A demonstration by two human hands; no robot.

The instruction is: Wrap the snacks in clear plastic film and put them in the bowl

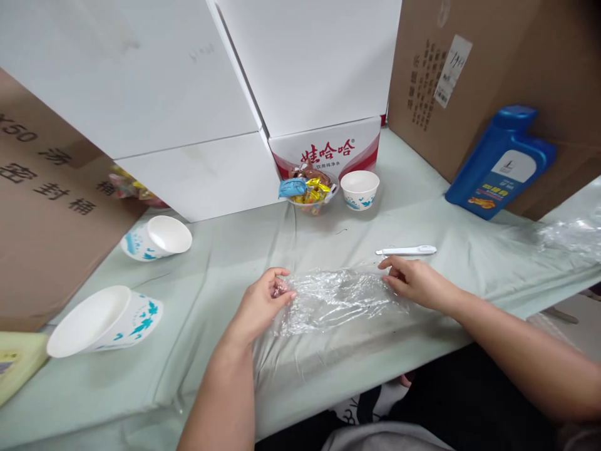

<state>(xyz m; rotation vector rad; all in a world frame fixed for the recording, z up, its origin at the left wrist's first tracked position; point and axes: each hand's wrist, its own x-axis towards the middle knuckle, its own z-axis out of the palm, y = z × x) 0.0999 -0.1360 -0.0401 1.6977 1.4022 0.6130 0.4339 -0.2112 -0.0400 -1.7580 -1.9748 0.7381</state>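
Observation:
A crinkled sheet of clear plastic, which looks like a bag or wrap, lies spread on the cloth-covered table in front of me. My left hand grips its left end between thumb and fingers. At the opposite end, my right hand pinches the plastic's upper right edge. Just beyond my right fingers lies a slim white utility knife. Farther back, a clear bowl full of wrapped candies stands beside a white paper bowl with a blue print.
Two more paper bowls stand at the left, near a yellow container. White cartons line the back. At the right, a blue bottle leans by a brown box, with more clear plastic beyond it.

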